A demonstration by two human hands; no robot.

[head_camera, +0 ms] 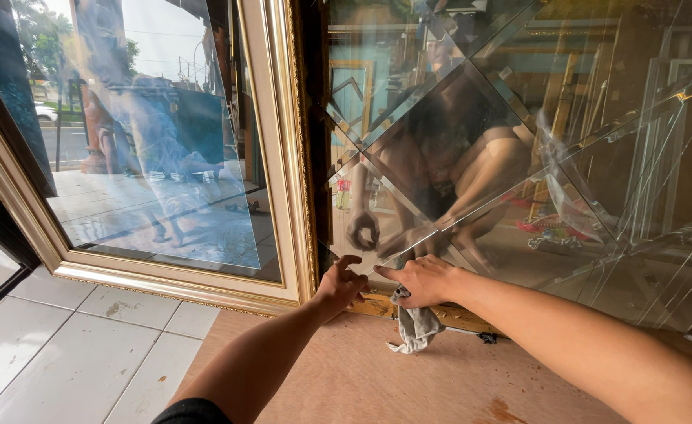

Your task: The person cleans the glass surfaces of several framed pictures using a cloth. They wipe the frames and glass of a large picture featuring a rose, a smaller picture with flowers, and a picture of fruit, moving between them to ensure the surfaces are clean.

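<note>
Your left hand, fingers curled but holding nothing, touches the mirror's bottom edge; at its three o'clock, your right hand grips a grey rag.

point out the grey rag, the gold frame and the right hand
grey rag [415, 326], head view, on its hanging middle fold
gold frame [287, 141], head view, on its right upright side
right hand [424, 280], head view, on the back of the hand
</note>
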